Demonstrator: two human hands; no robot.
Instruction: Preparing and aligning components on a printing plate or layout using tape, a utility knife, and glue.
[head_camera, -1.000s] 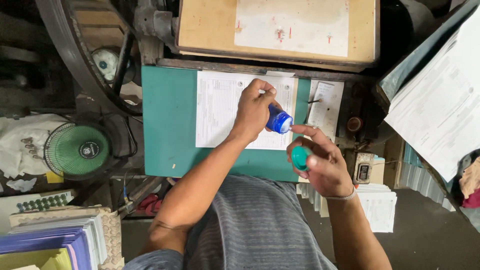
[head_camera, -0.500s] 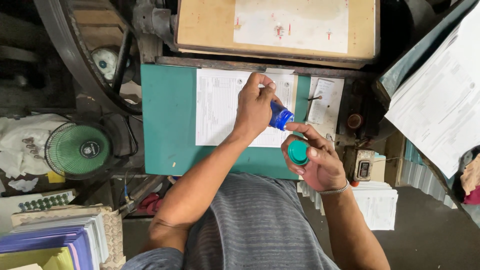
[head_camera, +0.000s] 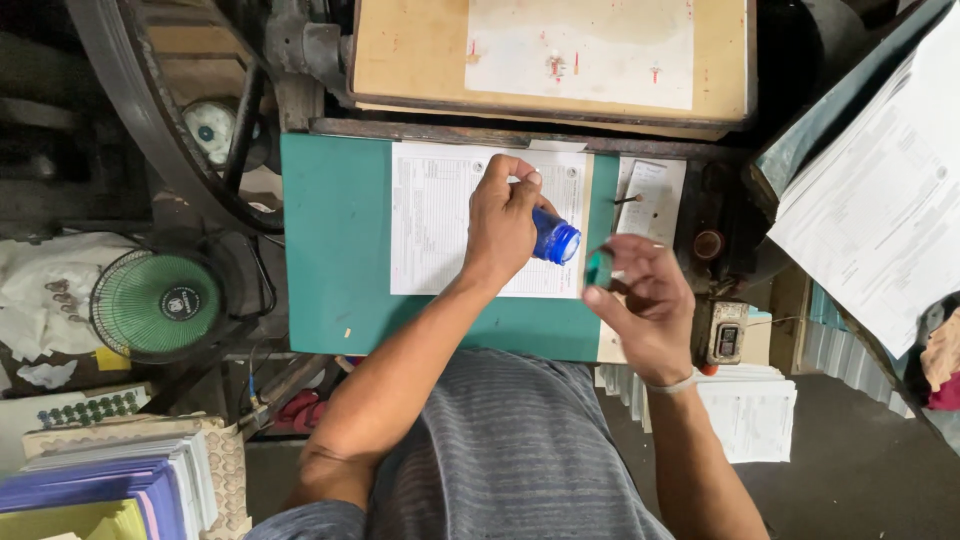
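Blue bottle (head_camera: 555, 240) gripped by left hand (head_camera: 503, 222); green cap (head_camera: 599, 268) pinched by right hand (head_camera: 647, 300), just beside bottle mouth, above printed sheet (head_camera: 432, 215).

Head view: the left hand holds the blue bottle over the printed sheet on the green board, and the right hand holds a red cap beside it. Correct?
Not quite: the cap in the right hand is green, not red, as the head view shows. The rest stands: the left hand holds the blue bottle over the printed sheet on the green board.
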